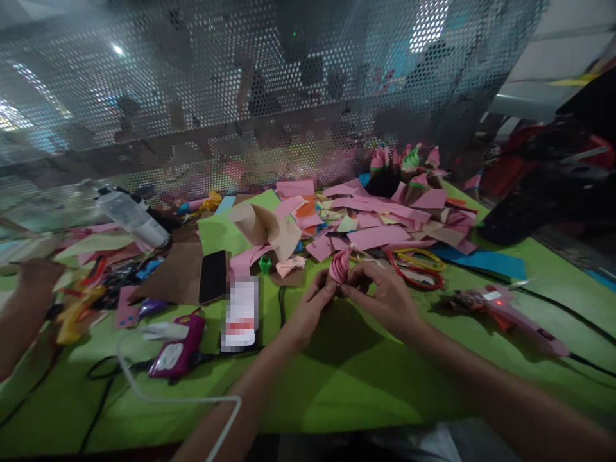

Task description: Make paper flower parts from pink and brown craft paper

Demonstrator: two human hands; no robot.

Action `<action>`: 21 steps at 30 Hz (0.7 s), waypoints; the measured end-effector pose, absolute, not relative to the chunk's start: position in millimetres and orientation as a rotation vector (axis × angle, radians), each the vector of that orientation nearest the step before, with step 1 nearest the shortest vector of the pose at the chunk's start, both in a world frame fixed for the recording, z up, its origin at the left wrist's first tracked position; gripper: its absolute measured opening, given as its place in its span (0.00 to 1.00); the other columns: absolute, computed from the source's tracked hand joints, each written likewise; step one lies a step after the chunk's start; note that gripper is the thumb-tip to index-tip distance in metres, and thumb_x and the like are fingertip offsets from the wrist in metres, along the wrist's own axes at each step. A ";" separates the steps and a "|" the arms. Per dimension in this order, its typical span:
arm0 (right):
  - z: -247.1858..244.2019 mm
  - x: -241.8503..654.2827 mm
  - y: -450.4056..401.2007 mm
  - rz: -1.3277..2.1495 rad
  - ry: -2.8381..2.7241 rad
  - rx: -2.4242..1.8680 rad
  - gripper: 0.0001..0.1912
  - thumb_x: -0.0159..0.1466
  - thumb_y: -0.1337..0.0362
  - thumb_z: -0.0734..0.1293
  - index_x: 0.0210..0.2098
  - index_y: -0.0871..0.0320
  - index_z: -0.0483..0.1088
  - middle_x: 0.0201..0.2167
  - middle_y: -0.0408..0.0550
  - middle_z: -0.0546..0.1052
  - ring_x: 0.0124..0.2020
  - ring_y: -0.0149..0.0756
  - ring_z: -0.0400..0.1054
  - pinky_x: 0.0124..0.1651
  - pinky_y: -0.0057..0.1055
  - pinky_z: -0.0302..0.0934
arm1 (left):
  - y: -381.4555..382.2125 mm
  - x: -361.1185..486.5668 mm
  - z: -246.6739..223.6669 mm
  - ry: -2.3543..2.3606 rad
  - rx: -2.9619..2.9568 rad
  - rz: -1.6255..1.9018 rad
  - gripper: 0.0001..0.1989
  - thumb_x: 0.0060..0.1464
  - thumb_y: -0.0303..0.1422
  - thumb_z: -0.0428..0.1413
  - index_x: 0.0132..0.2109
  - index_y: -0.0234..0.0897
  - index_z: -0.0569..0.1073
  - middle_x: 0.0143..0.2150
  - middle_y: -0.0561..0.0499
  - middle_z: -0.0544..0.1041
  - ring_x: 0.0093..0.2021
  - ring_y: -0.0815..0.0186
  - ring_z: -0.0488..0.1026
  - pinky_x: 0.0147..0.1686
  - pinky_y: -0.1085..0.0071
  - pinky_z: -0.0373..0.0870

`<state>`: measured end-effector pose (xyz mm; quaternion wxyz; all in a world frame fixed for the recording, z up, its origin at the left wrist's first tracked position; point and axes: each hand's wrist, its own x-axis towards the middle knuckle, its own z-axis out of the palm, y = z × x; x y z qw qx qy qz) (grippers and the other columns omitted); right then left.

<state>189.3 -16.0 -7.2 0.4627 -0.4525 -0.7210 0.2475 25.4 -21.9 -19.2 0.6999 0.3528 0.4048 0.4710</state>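
Observation:
Between my two hands, above the green table (385,398), is a pink paper swirl (339,266) with folded ridges and a pointed top. My left hand (312,305) pinches its lower left side. The fingers of my right hand (382,295) are closed on its lower right side, and the swirl's base is hidden by the fingertips. Just beyond my hands lie loose pink paper strips (380,237). To the right of my right hand rests a pink glue gun (522,321) with a small red light. Red scissors (418,282) lie nearer to that hand.
A perforated metal screen (240,102) stands behind the table. Finished-looking paper swirls (411,158) stand at the back right. A dark phone (213,277), a magenta power adapter (178,346) and cables lie left. Another person's arm (29,308) reaches in at the far left, near a yellow glue gun (79,314).

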 end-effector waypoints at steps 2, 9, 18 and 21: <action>-6.6 189.2 -16.0 0.626 -1.771 -1.106 0.10 0.63 0.58 0.68 0.30 0.56 0.68 0.26 0.43 0.74 0.28 0.34 0.66 0.31 0.30 0.58 | -21.3 25.2 -21.1 0.913 0.786 1.048 0.28 0.44 0.49 0.68 0.51 0.44 0.78 0.53 0.50 0.78 0.61 0.57 0.68 0.61 0.64 0.62; -4.6 188.8 -16.8 0.460 -1.788 -1.143 0.13 0.62 0.59 0.68 0.25 0.55 0.64 0.22 0.41 0.69 0.25 0.33 0.62 0.30 0.30 0.53 | -21.1 23.6 -22.2 0.976 0.991 1.041 0.27 0.49 0.51 0.65 0.52 0.44 0.78 0.54 0.49 0.77 0.59 0.58 0.69 0.59 0.66 0.63; -0.5 194.4 -13.2 0.773 -1.649 -1.076 0.13 0.64 0.55 0.68 0.28 0.55 0.69 0.24 0.42 0.72 0.27 0.33 0.65 0.31 0.29 0.58 | -21.9 21.5 -21.7 1.018 0.744 1.019 0.32 0.45 0.53 0.66 0.52 0.39 0.77 0.37 0.50 0.79 0.33 0.69 0.71 0.31 0.75 0.62; -1.2 191.1 -13.6 0.807 -1.659 -1.049 0.13 0.61 0.53 0.70 0.28 0.55 0.70 0.24 0.43 0.74 0.27 0.34 0.66 0.30 0.30 0.59 | -21.6 20.7 -24.5 1.024 0.690 1.034 0.32 0.44 0.51 0.67 0.53 0.40 0.76 0.38 0.50 0.79 0.35 0.67 0.72 0.31 0.74 0.63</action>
